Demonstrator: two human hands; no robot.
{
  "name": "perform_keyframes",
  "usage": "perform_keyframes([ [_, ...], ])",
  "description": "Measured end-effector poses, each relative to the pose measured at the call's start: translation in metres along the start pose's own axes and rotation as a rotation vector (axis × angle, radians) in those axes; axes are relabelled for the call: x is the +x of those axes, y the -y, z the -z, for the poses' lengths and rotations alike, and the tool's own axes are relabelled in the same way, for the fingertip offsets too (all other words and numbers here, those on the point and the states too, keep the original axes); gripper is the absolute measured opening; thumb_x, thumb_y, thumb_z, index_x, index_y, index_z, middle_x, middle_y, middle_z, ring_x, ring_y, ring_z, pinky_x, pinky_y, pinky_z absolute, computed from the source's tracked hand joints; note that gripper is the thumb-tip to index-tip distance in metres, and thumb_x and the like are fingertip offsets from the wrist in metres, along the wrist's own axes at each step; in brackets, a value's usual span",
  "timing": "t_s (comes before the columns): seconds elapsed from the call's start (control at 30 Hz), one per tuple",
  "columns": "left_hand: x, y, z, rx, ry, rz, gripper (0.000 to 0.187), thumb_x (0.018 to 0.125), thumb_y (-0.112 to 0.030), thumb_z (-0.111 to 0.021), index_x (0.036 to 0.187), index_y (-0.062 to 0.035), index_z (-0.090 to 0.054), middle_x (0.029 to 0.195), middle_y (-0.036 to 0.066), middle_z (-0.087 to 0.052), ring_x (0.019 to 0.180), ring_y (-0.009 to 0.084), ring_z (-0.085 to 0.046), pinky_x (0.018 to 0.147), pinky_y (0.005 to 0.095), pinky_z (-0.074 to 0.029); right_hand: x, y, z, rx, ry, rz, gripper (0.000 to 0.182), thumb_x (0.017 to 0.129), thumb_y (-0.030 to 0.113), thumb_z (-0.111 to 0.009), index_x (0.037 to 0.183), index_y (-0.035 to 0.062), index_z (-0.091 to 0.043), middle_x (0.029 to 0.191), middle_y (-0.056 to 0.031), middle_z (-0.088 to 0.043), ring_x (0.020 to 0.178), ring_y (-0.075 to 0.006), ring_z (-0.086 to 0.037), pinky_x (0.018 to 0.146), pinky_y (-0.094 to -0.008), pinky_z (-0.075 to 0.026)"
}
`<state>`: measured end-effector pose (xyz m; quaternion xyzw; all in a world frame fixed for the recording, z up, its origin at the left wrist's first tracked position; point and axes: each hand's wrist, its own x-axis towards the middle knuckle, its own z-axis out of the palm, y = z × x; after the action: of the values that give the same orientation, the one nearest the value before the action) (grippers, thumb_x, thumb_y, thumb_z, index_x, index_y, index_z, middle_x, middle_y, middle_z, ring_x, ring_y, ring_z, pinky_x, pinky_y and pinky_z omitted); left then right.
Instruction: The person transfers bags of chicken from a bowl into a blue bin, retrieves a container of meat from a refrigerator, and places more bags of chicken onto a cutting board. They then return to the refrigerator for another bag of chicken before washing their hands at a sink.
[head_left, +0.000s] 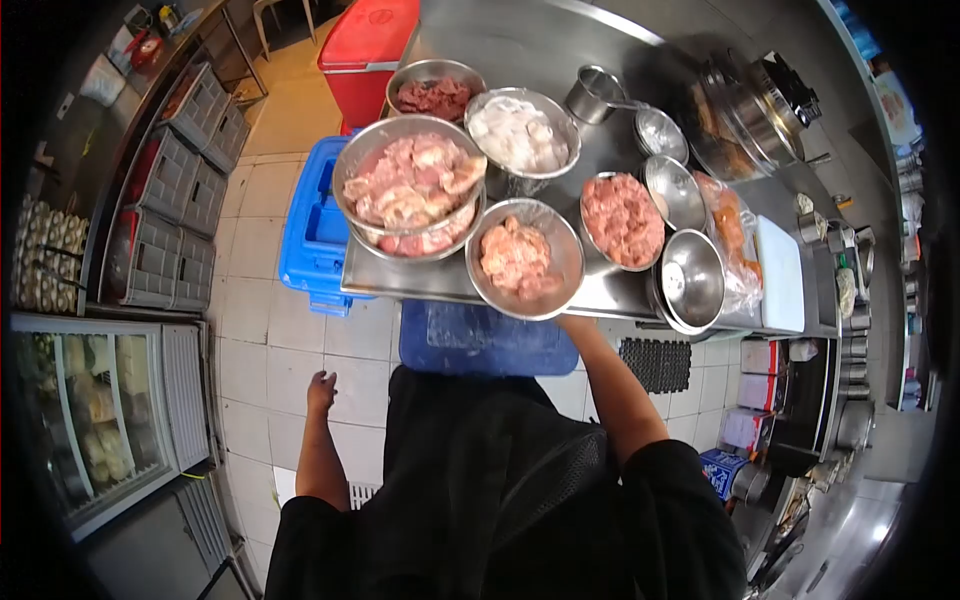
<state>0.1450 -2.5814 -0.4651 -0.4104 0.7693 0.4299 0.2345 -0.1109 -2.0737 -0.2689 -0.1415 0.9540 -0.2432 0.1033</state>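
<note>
My left hand [322, 390] hangs beside my body over the tiled floor, holding nothing, its fingers loosely apart. My right hand [571, 322] reaches to the near rim of a metal bowl [571, 275] and grips it from below; its fingers are mostly hidden under the bowl. Pale raw chicken pieces [515, 258] lie inside. The bowl juts slightly past the front edge of the steel table [620, 300]. Just left of it stand two stacked bowls [350, 165] heaped with larger raw meat pieces. To its right a bowl of pink chopped meat [622, 222] sits close by.
Farther back are a bowl of white pieces [518, 135], a bowl of dark red meat [435, 97] and a saucepan [597, 95]. Nested bowls [693, 280] and a white board [780, 275] stand right. Blue bins [312, 245] and a blue lid [490, 340] are near the table.
</note>
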Motion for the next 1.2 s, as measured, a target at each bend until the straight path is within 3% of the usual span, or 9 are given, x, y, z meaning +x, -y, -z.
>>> perform_keyframes([
  [0.13,-0.019,0.011,0.004,-0.099,-0.014,-0.040,0.059,0.085,-0.036,-0.061,0.129,-0.0045,-0.042,0.102,0.016,-0.059,0.072,0.0228,-0.064,0.046,0.0348,-0.051,-0.004,0.000,0.003,0.036,-0.016,0.021,0.031,0.081,0.026,-0.052,0.106,0.0097,-0.061,0.110,-0.0146,-0.060,0.103,-0.0339,-0.054,0.090,-0.0456,-0.041],
  [0.2,-0.031,0.040,-0.012,0.010,0.019,0.137,0.055,0.082,-0.042,-0.061,0.117,-0.0013,-0.053,0.095,0.019,-0.064,0.074,0.0342,-0.063,0.070,0.0429,-0.051,-0.008,-0.001,0.001,0.032,-0.071,0.009,0.031,0.082,0.026,-0.052,0.106,0.0097,-0.061,0.110,-0.0146,-0.060,0.103,-0.0339,-0.054,0.090,-0.0456,-0.041],
  [0.27,-0.061,0.088,0.007,0.330,0.174,-1.146,0.039,0.087,-0.039,-0.055,0.089,0.0000,-0.059,0.077,0.011,-0.060,0.061,0.0277,-0.060,0.050,0.0445,-0.041,-0.014,-0.004,0.000,0.022,-0.127,-0.033,0.031,0.082,0.026,-0.051,0.106,0.0097,-0.061,0.110,-0.0146,-0.060,0.103,-0.0339,-0.054,0.090,-0.0457,-0.041],
  [0.3,-0.069,0.099,0.009,0.340,0.192,-1.198,0.039,0.087,-0.039,-0.055,0.089,0.0000,-0.059,0.077,0.011,-0.060,0.061,0.0277,-0.060,0.050,0.0445,-0.041,-0.008,-0.002,-0.002,0.014,-0.164,-0.052,0.031,0.082,0.026,-0.051,0.106,0.0097,-0.061,0.110,-0.0145,-0.060,0.104,-0.0339,-0.054,0.091,-0.0457,-0.041],
  [0.37,-0.069,0.083,0.003,-0.156,0.529,0.115,0.031,0.082,-0.034,-0.063,0.094,-0.0050,-0.060,0.089,0.011,-0.058,0.071,0.0286,-0.061,0.058,0.0421,-0.048,-0.011,-0.004,-0.005,-0.003,-0.231,-0.092,0.031,0.082,0.026,-0.051,0.106,0.0098,-0.061,0.111,-0.0145,-0.060,0.104,-0.0339,-0.054,0.091,-0.0457,-0.041],
  [0.4,-0.053,0.045,-0.015,0.197,0.431,0.466,0.036,0.086,-0.036,-0.060,0.106,-0.0064,-0.055,0.090,0.011,-0.057,0.074,0.0302,-0.063,0.056,0.0459,-0.050,-0.004,-0.001,-0.009,-0.012,-0.255,-0.115,0.030,0.082,0.026,-0.051,0.106,0.0098,-0.061,0.111,-0.0145,-0.060,0.104,-0.0339,-0.054,0.091,-0.0458,-0.041],
  [0.73,-0.038,-0.166,-0.013,0.178,0.359,-0.114,0.036,0.086,-0.036,-0.056,0.108,-0.0084,-0.050,0.089,0.008,-0.055,0.069,0.0234,-0.064,0.046,0.0364,-0.049,-0.030,-0.052,-0.018,0.087,-0.133,-0.110,0.033,0.079,0.030,-0.048,0.105,0.0120,-0.061,0.112,-0.0157,-0.059,0.107,-0.0348,-0.053,0.092,-0.0458,-0.041],
  [0.83,-0.026,-0.186,-0.032,-0.028,0.446,-0.034,0.032,0.085,-0.034,-0.056,0.109,-0.0124,-0.049,0.086,0.006,-0.054,0.069,0.0234,-0.063,0.048,0.0377,-0.049,-0.031,-0.050,-0.017,0.125,-0.394,0.073,0.019,0.076,0.023,-0.054,0.083,0.0084,-0.063,0.087,-0.0146,-0.064,0.084,-0.0348,-0.059,0.075,-0.0478,-0.046],
  [1.2,0.063,-0.184,-0.032,0.127,0.383,0.065,0.029,0.089,-0.036,-0.051,0.104,-0.0113,-0.049,0.089,0.008,-0.054,0.076,0.0302,-0.060,0.056,0.0462,-0.045,-0.041,-0.050,-0.014,0.158,-0.162,-0.095,0.028,0.075,0.024,-0.054,0.093,0.0057,-0.064,0.096,-0.0174,-0.063,0.092,-0.0374,-0.059,0.085,-0.0471,-0.044],
])
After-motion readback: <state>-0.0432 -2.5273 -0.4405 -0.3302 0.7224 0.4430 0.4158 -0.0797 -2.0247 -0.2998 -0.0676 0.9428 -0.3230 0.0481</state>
